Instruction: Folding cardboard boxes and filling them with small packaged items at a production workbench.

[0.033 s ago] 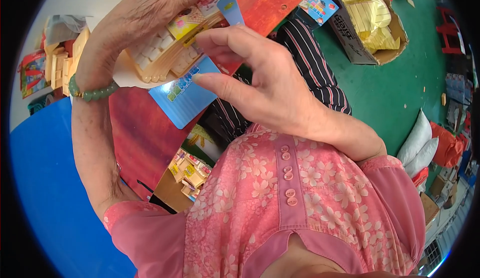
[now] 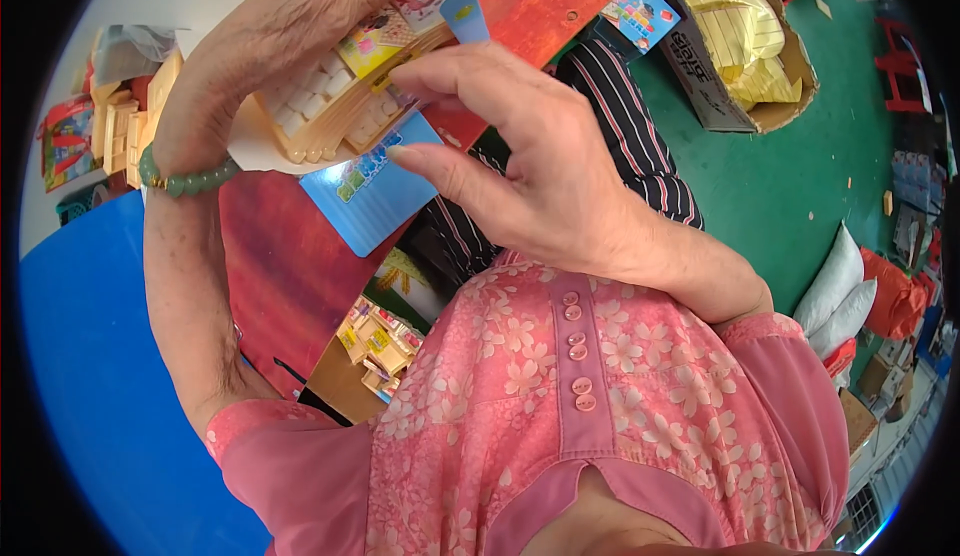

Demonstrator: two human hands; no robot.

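My left hand (image 2: 275,41), with a green bead bracelet (image 2: 190,178) at the wrist, bends over a pale tan case (image 2: 300,141) and grips it from the far side. Its fingertips are partly cut off at the top edge. White blocky pieces (image 2: 318,86) fill part of the case, beside a yellow and pink printed label (image 2: 375,44). My right hand (image 2: 550,151) is open at the case's right side, thumb and fingers curved apart. Its fingertips are by the case's edge; whether they touch it I cannot tell. Under the case lies a blue printed card (image 2: 370,201).
The case is above a red table (image 2: 285,266), with a blue round surface (image 2: 90,356) to the left. Wooden pieces (image 2: 120,136) stand at the far left, more in an open box (image 2: 345,381) below. A carton (image 2: 710,86) with yellow packs and a small blue box (image 2: 640,16) are at right.
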